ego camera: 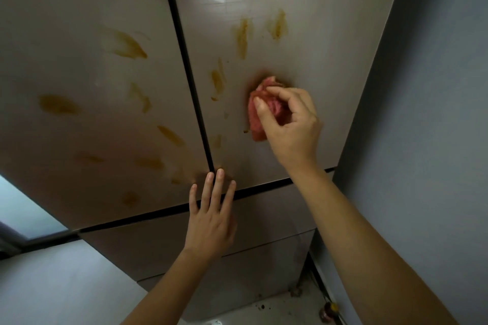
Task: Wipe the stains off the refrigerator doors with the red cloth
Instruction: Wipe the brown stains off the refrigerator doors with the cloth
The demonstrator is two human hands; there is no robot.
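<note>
We are gripping a bunched red cloth [260, 111] in our right hand [290, 124], pressing it against the glossy beige right refrigerator door [303, 34] among brownish-yellow smeared stains [243, 34]; our open left hand [211, 216] is bracing flat, likely steadying the doors.

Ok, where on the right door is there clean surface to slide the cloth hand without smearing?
Clean patch: right of the red cloth toward the grey wall, and below the right hand to the door's bottom seam. Crowded: stains above and by the centre gap.
</note>
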